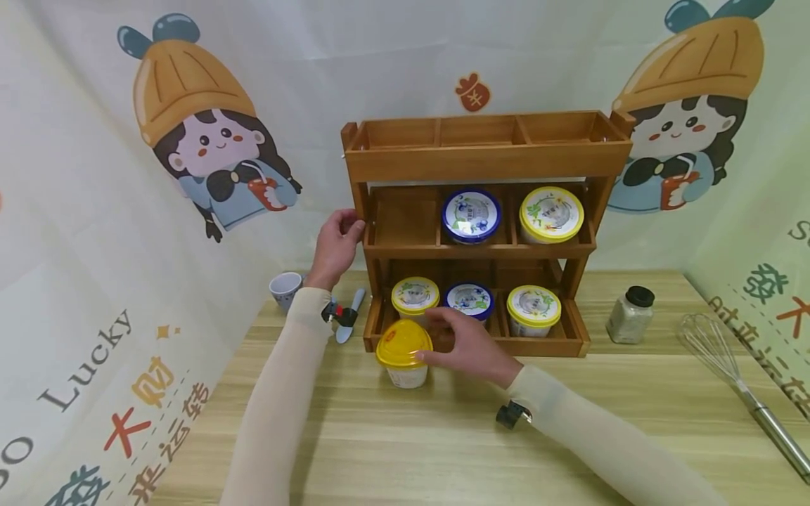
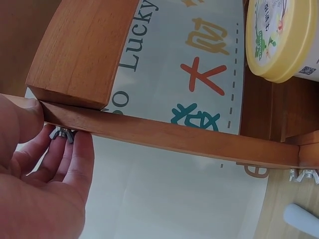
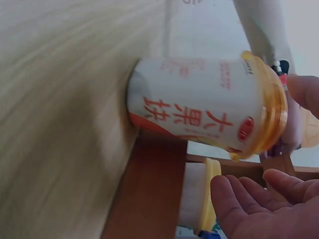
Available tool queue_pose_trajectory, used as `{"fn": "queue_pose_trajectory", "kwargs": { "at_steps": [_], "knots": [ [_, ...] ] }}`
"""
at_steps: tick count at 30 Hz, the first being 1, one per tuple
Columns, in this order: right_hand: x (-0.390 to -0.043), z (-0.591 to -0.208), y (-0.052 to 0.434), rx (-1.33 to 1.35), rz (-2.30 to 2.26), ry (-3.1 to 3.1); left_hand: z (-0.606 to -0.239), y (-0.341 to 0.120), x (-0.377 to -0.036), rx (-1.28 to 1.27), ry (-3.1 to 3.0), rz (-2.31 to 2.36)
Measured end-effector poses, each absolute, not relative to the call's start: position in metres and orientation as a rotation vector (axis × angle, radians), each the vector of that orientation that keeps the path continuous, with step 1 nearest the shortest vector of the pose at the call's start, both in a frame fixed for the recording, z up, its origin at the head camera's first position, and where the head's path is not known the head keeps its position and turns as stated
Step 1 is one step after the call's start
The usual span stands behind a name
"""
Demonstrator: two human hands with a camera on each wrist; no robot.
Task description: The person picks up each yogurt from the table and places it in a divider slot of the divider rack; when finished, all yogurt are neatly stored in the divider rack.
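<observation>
My left hand holds the left side of the wooden shelf rack at its middle tier. In the left wrist view the thumb and fingers lie on opposite sides of a wooden strip, beside a wing nut. A cup with a domed yellow lid stands upright on the table before the rack's left front corner. Around its right side is my right hand, thumb and fingers spread apart. The right wrist view shows the fingers clear of the cup; whether the thumb touches the lid I cannot tell.
Yellow-lidded tubs and blue-lidded tubs sit in the rack's lower two tiers. Left of it are a patterned cup and a spreader. A black-capped jar and a whisk lie to the right.
</observation>
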State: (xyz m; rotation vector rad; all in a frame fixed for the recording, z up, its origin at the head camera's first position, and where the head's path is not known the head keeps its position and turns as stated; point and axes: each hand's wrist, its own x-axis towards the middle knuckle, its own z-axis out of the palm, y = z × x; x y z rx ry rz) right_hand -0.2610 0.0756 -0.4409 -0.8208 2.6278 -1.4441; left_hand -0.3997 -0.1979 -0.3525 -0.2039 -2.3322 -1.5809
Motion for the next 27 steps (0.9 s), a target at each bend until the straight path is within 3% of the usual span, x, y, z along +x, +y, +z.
{"fn": "queue_pose_trajectory", "kwargs": {
  "at_steps": [27],
  "knots": [
    [-0.258, -0.459, 0.05, -0.807, -1.321, 2.611, -0.353, -0.199, -0.402, -0.181, -2.372, -1.571]
  ]
}}
